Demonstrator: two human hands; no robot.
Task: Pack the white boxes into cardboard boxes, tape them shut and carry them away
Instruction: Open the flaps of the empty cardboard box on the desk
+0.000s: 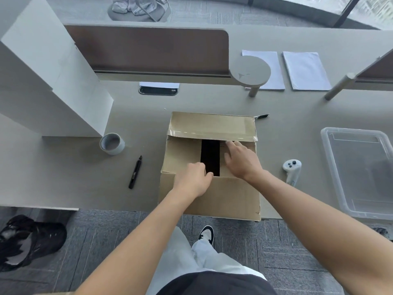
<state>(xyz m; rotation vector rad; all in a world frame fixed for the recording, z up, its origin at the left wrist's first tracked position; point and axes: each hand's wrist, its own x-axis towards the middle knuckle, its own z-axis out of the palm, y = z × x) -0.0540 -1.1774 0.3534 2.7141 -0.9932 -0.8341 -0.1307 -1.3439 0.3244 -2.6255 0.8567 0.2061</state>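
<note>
Cardboard box point(210, 167) at the near desk point(148, 116) edge, inner flaps down with a dark gap running away from the person, left hand point(192, 180) curled over the near flap edge, right hand point(241, 159) flat, fingers straight, toward the taped far flap point(212, 126); tape roll point(112, 143) left, nearer the left hand, room either side.

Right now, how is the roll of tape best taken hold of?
The roll of tape stands upright on its flat side, left of the cardboard box. Come from above and pinch its wall, thumb in the open core, fingers outside. The left hand is nearer.
</note>
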